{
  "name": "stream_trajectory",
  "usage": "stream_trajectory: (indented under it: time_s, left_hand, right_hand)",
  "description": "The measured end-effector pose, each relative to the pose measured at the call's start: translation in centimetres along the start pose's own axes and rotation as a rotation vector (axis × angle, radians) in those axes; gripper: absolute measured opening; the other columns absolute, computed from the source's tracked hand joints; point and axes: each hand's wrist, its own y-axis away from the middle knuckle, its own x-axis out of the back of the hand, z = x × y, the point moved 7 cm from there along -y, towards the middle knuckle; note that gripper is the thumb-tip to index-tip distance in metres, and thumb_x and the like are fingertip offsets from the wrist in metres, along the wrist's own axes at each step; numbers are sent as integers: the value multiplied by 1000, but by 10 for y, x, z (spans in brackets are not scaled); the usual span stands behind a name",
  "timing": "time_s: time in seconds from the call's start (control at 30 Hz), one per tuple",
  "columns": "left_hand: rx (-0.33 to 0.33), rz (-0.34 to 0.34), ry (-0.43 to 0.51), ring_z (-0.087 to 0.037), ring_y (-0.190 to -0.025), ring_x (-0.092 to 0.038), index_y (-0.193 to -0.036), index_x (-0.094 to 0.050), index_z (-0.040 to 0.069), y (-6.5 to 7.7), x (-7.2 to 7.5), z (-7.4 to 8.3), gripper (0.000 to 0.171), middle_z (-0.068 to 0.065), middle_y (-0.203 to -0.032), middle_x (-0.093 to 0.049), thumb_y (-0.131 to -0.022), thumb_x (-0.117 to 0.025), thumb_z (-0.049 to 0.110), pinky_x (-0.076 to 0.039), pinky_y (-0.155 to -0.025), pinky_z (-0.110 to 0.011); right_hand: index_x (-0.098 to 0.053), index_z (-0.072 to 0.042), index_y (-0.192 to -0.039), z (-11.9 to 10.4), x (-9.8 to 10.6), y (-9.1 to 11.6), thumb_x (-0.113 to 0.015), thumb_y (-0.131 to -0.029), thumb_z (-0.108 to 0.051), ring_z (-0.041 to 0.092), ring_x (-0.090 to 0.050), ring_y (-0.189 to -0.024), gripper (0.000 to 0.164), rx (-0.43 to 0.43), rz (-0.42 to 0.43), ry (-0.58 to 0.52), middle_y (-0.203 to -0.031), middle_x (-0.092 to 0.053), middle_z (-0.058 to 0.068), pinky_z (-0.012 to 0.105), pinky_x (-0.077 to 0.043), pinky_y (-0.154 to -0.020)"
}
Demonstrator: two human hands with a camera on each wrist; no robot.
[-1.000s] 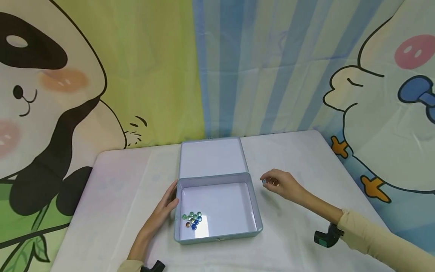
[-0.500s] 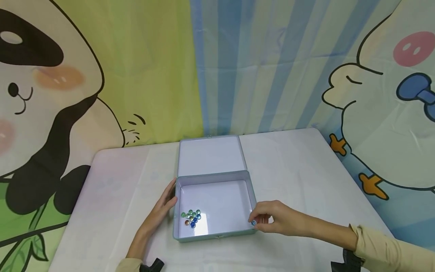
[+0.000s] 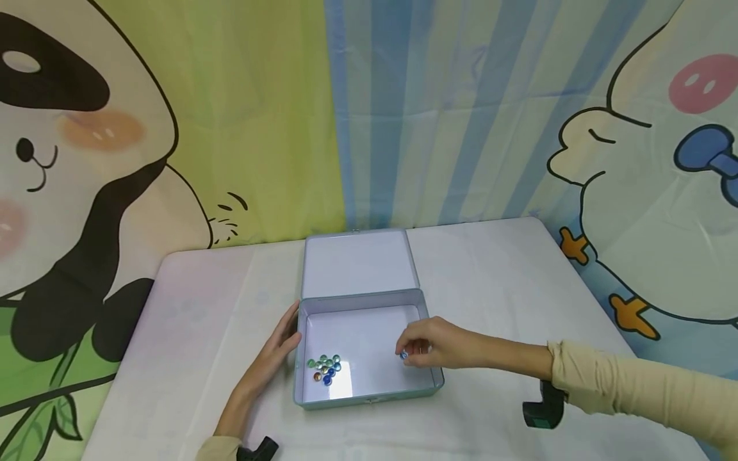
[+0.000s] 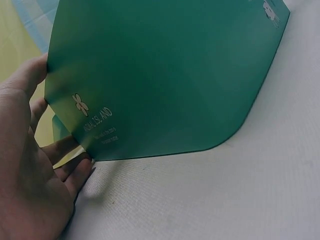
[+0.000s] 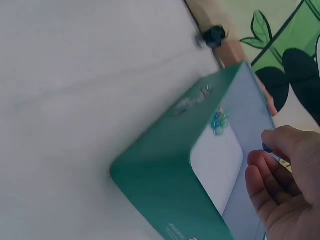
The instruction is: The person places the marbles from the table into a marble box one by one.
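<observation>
A shallow metal tin stands on the white table with its lid laid back. Inside its front left part lie several glass marbles, green, blue and one amber. My right hand hangs over the right part of the tin, pinching a blue marble between thumb and forefinger; the right wrist view shows the same marble at the fingertips. Against the tin's left side rests my left hand, thumb at the rim and fingers extended. The left wrist view shows these fingers touching the green outer wall.
The lid lies behind the tin, towards the printed curtain. White cloth covers the table around the tin. A dark device is strapped to the right wrist.
My right hand has come from right of the tin, down past its right wall, then left over its inside, with the blue marble still pinched. The left hand stays at the tin's side.
</observation>
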Motion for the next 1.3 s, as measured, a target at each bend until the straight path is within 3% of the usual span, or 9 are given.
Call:
stream_trajectory:
  time_s: [0.13, 0.33, 0.63, 1.03, 1.2, 1.3]
  left_hand:
    - [7, 5, 0, -38, -152, -4, -155, -12, 39, 1, 1, -1, 60, -6, -165, -8, -104, -41, 26, -5, -115, -70]
    - [5, 9, 6, -39, -152, -5, -155, -13, 39, 1, 1, -1, 60, -6, -165, -8, -103, -41, 26, -4, -114, -71]
    - [1, 9, 14, -39, -151, -6, -154, -14, 41, -1, -2, -1, 60, -7, -165, -9, -103, -41, 24, -5, -114, -71]
    - [-7, -3, 17, -41, -151, -7, -154, -13, 40, -2, -3, 0, 60, -9, -165, -8, -103, -41, 24, -6, -114, -71]
    - [7, 11, 9, -39, -152, -7, -154, -14, 41, 0, 0, -2, 59, -6, -165, -9, -103, -41, 25, -6, -115, -70]
    - [12, 11, 19, -37, -152, -6, -153, -14, 42, -1, 0, -3, 59, -5, -165, -9, -103, -41, 25, -6, -116, -69]
  right_hand:
    - [-71, -8, -100, 14, -3, -37, -69, -89, -11, -2, -55, -77, 12, -18, -36, 75, -89, -68, -2, 13, -52, -69]
    - [-70, -5, -101, 25, -22, -92, -68, -90, -11, 1, -50, -71, 13, 45, -139, 240, -83, -66, 0, 10, -44, -64]
    - [-70, -6, -100, 40, -49, -141, -70, -89, -15, 1, -50, -69, 14, 62, -164, 293, -83, -68, 2, 8, -42, -62]
    - [-69, -11, -100, 48, -62, -156, -70, -89, -20, 2, -53, -75, 14, 28, -160, 381, -88, -69, 0, 8, -42, -67]
    - [-67, -10, -111, 42, -60, -154, -68, -91, -20, 2, -50, -70, 23, 31, -182, 407, -84, -67, 1, 9, -41, -63]
    - [-62, -8, -123, 35, -47, -145, -68, -92, -20, 2, -49, -66, 34, 17, -158, 392, -80, -65, 0, 11, -40, -61]
